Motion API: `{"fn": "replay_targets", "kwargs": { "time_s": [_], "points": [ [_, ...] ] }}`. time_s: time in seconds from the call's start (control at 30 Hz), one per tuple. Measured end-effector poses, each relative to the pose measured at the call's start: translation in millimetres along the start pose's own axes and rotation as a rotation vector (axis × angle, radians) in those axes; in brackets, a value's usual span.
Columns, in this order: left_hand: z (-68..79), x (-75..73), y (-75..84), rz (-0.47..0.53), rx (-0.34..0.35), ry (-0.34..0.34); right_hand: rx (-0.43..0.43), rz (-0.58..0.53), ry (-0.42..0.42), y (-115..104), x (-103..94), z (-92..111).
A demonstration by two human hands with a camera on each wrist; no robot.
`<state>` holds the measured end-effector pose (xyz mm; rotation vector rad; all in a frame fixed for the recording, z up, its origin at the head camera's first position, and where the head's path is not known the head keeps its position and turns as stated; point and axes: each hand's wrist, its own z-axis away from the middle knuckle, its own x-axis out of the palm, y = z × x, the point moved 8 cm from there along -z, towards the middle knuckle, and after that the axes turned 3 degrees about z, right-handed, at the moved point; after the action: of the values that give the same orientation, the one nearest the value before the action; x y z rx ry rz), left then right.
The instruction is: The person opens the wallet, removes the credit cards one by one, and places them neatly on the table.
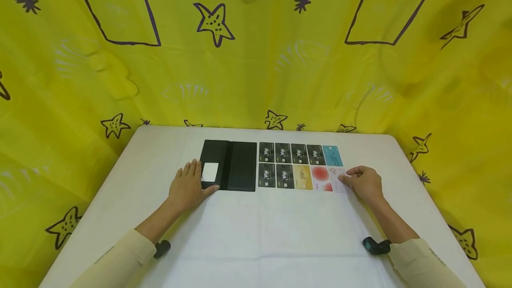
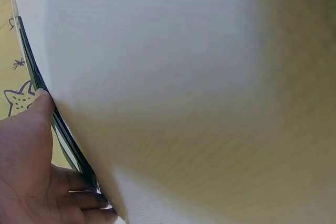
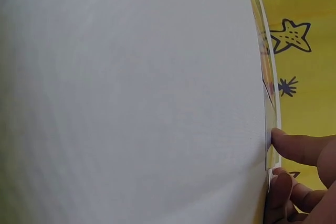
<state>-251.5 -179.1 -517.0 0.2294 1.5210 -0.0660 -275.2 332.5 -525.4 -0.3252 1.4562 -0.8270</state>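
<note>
An open black card wallet [image 1: 242, 168] lies on the white table, with a white card [image 1: 210, 172] showing on its left flap. My left hand [image 1: 187, 186] rests along the wallet's left side, fingers straight and thumb at its lower edge; the left wrist view shows that thumb [image 2: 42, 103] against the dark edge. To the wallet's right, several cards lie in two rows. At the near row's right end, my right hand [image 1: 366, 183] pinches a pale pink card [image 1: 337, 181] by its right side, fingers curled. In the right wrist view the thumb [image 3: 294, 145] is at the card's edge.
Black VIP cards [image 1: 266, 175] fill the left of both rows. A blue card [image 1: 333, 156] ends the far row; a gold card [image 1: 302, 177] and a red-and-white card [image 1: 322, 178] lie in the near one. A yellow patterned curtain [image 1: 248, 70] hangs behind the table [image 1: 256, 234].
</note>
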Motion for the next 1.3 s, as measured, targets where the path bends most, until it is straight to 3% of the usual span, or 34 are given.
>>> {"fn": "replay_targets", "kwargs": {
  "time_s": [1.03, 1.3],
  "points": [
    [-1.9, -1.4, -2.5, -0.009, -0.003, 0.022, 0.009, 0.005, 0.025, -2.9, 1.2, 0.4],
    [-0.7, 1.1, -0.5, 0.038, -0.016, 0.007, -0.018, 0.048, 0.025, -3.2, -3.3, -0.4]
  ]
}}
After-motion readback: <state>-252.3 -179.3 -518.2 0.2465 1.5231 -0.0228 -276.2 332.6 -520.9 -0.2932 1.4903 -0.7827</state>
